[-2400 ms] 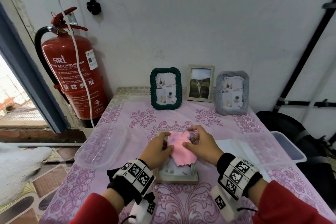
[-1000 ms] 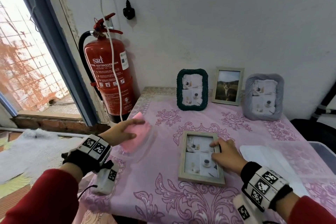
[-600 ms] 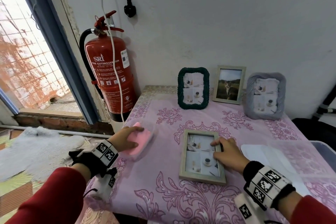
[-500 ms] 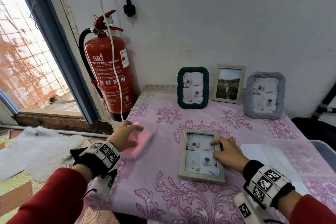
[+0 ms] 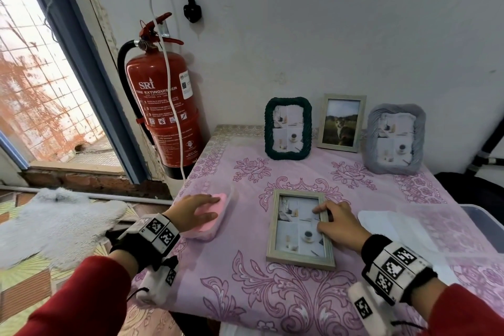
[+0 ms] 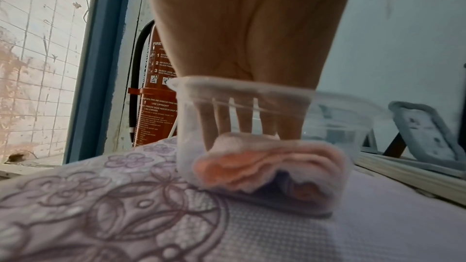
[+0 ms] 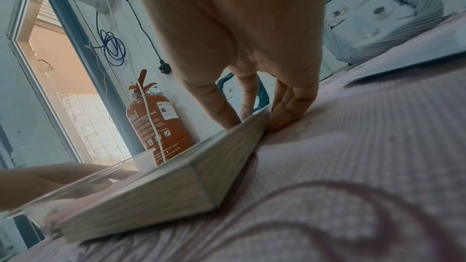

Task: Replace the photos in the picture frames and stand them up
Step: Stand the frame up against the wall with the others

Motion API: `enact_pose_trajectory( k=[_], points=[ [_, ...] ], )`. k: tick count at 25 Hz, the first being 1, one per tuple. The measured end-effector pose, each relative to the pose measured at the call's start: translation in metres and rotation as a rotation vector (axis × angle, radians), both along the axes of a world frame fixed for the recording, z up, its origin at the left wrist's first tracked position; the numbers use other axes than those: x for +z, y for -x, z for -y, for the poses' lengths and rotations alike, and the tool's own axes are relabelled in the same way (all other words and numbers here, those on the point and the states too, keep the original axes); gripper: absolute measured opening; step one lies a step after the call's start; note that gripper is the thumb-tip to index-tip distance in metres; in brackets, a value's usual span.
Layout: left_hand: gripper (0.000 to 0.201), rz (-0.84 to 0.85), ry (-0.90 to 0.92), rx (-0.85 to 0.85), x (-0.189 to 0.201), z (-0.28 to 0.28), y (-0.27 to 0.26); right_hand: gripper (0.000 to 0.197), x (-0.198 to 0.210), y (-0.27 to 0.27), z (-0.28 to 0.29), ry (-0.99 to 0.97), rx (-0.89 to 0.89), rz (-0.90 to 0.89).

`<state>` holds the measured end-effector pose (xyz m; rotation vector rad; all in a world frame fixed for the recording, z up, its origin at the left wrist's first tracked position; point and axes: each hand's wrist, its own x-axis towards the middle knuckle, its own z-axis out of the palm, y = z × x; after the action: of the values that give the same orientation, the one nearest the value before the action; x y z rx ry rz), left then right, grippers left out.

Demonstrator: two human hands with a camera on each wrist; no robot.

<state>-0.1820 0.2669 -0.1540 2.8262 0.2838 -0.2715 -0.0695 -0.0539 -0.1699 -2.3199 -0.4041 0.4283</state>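
a red fire extinguisher [image 5: 163,106] hangs on the wall left of the table [image 5: 245,294], a black plug [image 5: 192,12] dangles above it, and a white fluffy rug [image 5: 54,224] lies on the floor

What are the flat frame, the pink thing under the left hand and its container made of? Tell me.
Flat frame: pale wood or wood-look, matte, grain lines visible. Pink cloth: soft, fuzzy fabric in folds. Container: clear, thin plastic; the left hand's fingers show through it.
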Motion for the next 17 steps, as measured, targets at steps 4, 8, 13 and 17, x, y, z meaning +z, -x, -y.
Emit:
enact_pose_trajectory(
  k=[4,8,13,17],
  points=[
    [0.047,0.045,0.024,0.002,0.005,0.005,0.001,0.055,-0.002,-0.002,0.0,-0.061,-0.018,0.043],
    [0.041,0.285,0.072,0.081,0.024,0.017,-0.005,0.04,-0.002,-0.002,0.0,0.013,-0.075,0.098],
    [0.035,0.459,0.214,0.046,0.044,0.055,-0.019,0.019,0.003,-0.002,0.001,0.068,-0.034,0.106],
    [0.039,0.347,0.418,0.073,0.039,0.088,-0.031,0.024,0.002,0.0,0.002,0.021,-0.078,0.089]
  ],
)
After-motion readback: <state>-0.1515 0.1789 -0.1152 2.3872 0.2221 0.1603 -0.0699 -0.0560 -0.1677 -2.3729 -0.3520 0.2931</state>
